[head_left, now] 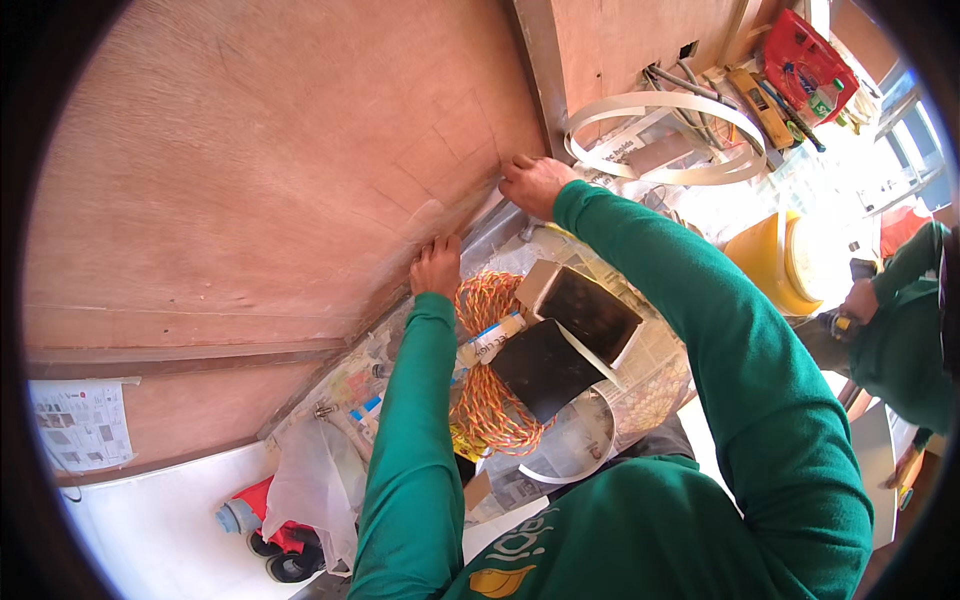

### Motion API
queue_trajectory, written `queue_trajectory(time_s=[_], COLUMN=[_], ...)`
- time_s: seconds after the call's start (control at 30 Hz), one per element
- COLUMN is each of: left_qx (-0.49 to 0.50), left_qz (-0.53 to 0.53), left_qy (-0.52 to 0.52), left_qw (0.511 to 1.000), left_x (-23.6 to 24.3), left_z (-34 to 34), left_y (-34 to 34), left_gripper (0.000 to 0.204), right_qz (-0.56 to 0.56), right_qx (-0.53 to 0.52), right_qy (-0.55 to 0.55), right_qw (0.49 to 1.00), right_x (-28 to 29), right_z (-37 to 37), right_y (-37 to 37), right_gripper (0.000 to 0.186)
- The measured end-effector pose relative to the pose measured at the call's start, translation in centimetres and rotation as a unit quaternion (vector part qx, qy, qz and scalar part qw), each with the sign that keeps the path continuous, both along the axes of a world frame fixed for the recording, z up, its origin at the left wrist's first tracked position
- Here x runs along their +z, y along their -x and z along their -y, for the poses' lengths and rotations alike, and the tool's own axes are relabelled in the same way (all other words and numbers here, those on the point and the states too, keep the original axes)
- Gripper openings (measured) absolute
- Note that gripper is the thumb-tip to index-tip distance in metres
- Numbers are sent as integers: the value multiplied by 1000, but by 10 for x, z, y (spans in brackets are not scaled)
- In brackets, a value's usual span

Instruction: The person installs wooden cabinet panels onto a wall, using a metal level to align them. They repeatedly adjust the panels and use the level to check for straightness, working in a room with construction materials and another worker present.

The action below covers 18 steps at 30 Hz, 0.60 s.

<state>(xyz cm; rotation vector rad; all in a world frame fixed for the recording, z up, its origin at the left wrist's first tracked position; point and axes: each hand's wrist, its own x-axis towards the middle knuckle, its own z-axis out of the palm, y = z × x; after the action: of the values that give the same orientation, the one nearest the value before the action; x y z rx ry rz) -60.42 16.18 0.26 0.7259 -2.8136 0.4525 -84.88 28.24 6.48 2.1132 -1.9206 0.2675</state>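
My left hand [437,267] is against the lower part of a large reddish plywood panel [270,160], fingers curled in. Farther right along the same edge, my right hand [535,186] has its fingers bent together close to an upright wooden strip [540,70]. Whatever either hand pinches is too small or hidden to name. Between my forearms lie a coil of red and yellow twisted wire [497,410], an open box with a dark inside [590,313] and a black box [543,370].
Newspaper [655,345] covers the work surface. A looped white strip [665,180] lies at the far right, near a red bag [805,70] and a bottle [825,100]. Right of me are a yellow bucket [765,265] and another person's hand [858,300] holding a tool. A plastic bag [315,480] sits lower left.
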Motion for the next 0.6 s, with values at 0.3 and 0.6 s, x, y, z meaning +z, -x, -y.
queue_trajectory(time_s=[0.3,0.6], left_qx=[-5,2], left_qz=[-54,-49], left_qy=[-19,-28], left_qw=[998,998], left_x=[-5,1], left_z=[-3,-3], left_y=[-3,2], left_gripper=[19,17], right_qz=[-66,-44], right_qx=[2,-38], right_qy=[-7,57], right_qw=[998,997], right_x=[-12,-15], right_z=[7,5], right_y=[-6,4], right_gripper=[17,18])
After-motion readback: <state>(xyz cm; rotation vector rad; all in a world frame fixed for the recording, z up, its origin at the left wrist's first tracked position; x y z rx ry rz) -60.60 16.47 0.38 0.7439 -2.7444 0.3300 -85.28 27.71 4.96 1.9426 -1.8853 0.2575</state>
